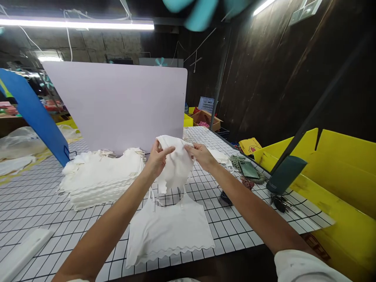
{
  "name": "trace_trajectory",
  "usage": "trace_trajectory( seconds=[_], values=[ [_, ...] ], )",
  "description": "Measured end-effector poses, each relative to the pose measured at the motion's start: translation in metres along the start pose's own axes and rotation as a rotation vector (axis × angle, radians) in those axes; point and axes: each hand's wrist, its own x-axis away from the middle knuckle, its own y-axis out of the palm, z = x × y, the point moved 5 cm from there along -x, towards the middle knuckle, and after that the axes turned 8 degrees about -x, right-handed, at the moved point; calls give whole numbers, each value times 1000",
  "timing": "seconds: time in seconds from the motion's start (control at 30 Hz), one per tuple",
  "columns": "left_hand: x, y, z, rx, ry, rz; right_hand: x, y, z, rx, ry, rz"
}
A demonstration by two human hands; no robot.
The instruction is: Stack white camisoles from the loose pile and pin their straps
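White cloth piece [175,164], soft and crumpled, held up in the air just above the flat white top [170,229] with thin straps and wavy hem. Left hand [158,156] pinching its left edge with closed fingers, right hand [202,156] pinching the right edge — both gripping firmly. One stack of similar white tops [101,178] left of the flat top. Checked black-and-white table cover [35,207] below; pale lilac board [117,105] behind, yellow bins [337,184] to the right, dark wall [279,78] beyond.
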Motion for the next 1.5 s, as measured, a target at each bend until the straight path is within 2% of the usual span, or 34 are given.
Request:
trace_trajectory(
  seconds=[0.1, 0.23, 0.37, 0.43, 0.57, 0.7, 0.8, 0.93, 1.0, 1.07, 1.17, 1.23, 1.3, 1.4, 1.43, 1.5],
  values=[
    [-10, -18, -11, -105, -73, 70, -9, 2, -8, -42, -13, -23],
    [-18, -36, -35, -121, -225, 118, -17, -1, -13, -22, -47, 49],
    [-11, -26, -54, -111, -314, -7, -20, -3, -19, -21, -42, 61],
    [-11, -22, -55, -93, -321, -24, -20, -11, -28, -46, -79, 69],
    [-27, -31, -29, -34, -249, 81, -14, -39, -48, 70, -73, 28],
    [-45, -34, 8, -21, -171, 19, -9, -72, -55, 261, 10, -2],
    [-49, -33, 29, -65, -138, 8, -7, -91, -53, 303, 78, 42],
    [-51, -32, 43, -103, -149, 74, -6, -106, -48, 254, 67, 121],
    [-51, -31, 47, -122, -164, 96, -5, -110, -42, 223, 91, 95],
    [-52, -31, 49, -143, -175, 125, -5, -110, -34, 289, 150, 28],
    [-51, -24, 50, -207, -202, 80, -10, -102, -32, 515, 97, 14],
    [-49, -8, 46, -284, -248, -69, -15, -83, -39, 516, -56, 13],
    [-45, 10, 43, -356, -284, -251, -20, -49, -45, 364, -154, -127],
    [-42, 25, 46, -402, -267, -405, -22, 7, -47, 179, -72, -464],
    [-41, 23, 49, -411, -263, -432, -23, 19, -48, 161, -25, -520],
    [-36, 11, 52, -461, -303, -505, -25, 28, -51, 155, 27, -512]
  ],
)
